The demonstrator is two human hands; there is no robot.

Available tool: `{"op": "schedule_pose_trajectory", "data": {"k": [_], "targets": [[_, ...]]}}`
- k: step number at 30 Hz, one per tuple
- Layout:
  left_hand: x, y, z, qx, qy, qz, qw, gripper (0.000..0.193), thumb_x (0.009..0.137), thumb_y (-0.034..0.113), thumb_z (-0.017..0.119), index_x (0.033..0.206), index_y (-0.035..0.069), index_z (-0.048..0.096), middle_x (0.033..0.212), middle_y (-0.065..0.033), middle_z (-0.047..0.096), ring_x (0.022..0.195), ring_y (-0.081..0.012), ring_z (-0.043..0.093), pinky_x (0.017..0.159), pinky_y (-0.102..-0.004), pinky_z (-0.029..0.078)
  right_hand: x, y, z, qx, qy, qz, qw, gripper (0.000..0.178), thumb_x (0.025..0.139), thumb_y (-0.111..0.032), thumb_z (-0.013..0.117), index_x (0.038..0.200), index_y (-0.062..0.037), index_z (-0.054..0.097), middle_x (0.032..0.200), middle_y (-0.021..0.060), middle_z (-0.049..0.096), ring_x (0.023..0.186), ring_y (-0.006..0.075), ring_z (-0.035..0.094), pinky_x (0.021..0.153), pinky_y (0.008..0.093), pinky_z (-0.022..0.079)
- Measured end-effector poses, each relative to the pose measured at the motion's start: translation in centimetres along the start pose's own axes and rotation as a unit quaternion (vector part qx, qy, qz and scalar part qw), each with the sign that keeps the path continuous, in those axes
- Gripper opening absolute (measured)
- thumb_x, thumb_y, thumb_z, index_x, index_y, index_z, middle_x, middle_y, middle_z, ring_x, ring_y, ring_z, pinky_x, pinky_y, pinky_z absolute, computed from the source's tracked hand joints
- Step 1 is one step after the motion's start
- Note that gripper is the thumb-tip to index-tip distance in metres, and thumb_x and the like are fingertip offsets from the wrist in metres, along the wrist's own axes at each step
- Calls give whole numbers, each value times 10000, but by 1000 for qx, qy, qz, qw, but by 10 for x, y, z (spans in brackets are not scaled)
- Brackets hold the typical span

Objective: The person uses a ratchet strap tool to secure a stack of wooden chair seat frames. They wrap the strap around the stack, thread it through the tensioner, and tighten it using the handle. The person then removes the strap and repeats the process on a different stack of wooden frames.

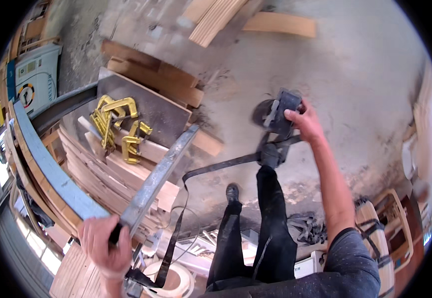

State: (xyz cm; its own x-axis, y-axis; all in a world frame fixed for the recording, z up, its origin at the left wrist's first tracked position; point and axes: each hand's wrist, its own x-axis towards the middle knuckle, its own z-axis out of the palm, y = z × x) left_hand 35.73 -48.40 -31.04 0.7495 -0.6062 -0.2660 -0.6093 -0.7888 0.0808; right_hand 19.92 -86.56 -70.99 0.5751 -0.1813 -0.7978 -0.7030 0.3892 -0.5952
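A worker's right-hand grip (305, 121) was closed on one side of a dark, boxy device (284, 111) with a pale lever, held out over the floor (370, 94) well to the right of the metal bar (161, 174). The thumb lay across the device, seemingly to steady its bulk one-handed. At the near end of the bar, the left-hand grip (104, 246) was curled about a small black part (118, 233), perhaps for support (the fingers hid most of its shape).

A black strap (221, 165) hung slack to the right of the bar, probably loose enough to leave the arms free; whether it joined the device could not be told. Yellow clamps (131, 140) were bunched together just left of the bar, likely to keep them within reach, amid stacked timber. A pale blue beam (52, 161) stood farther left of the bar, while beyond the bar's far end a dark panel (156, 102) leaned near brown boards (158, 74), apparently grouped to save floor space.
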Motion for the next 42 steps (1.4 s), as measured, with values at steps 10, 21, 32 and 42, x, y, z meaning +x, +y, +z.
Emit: {"op": "schedule_pose_trajectory", "data": {"k": [10, 21, 32, 42], "targets": [[-41, 6, -5, -114, 194, 96, 970, 585, 824, 261, 806, 1323, 44, 592, 1276, -145, 627, 1188, -341, 575, 1038, -451, 424, -347, -87, 16, 489, -178, -272, 809, 482, 990, -294, 628, 1359, 14, 581, 1278, 162, 685, 1142, 297, 682, 1035, 465, 528], [-198, 191, -102, -829, 39, 177, 530, 1172, 809, 864, 539, 1527, -31, 298, 1456, -191, 505, 1373, -306, 468, 1163, -428, 327, -680, -145, 66, 363, -225, -480, 766, 539, 937, -238, 669, 1366, 60, 535, 1259, 212, 671, 1094, 313, 697, 972, 446, 561], [-361, 273, -134, -785, -157, 129, 586, 514, 868, 202, 796, 1270, 15, 535, 1038, -59, 654, 907, -177, 659, 798, -340, 544, -833, -154, 111, 66, 49, -499, 863, 387, 969, -109, 570, 1341, -8, 597, 1128, 23, 686, 935, 71, 630, 777, 250, 515], [-308, 219, -140, -695, -8, 116, 710, 418, 903, 228, 728, 1208, -1, 557, 880, -34, 613, 749, -135, 568, 666, -289, 467, -863, -101, 96, -26, 95, -444, 891, 356, 969, -82, 535, 1316, -44, 608, 1035, -9, 654, 860, 54, 570, 755, 247, 486]]}}
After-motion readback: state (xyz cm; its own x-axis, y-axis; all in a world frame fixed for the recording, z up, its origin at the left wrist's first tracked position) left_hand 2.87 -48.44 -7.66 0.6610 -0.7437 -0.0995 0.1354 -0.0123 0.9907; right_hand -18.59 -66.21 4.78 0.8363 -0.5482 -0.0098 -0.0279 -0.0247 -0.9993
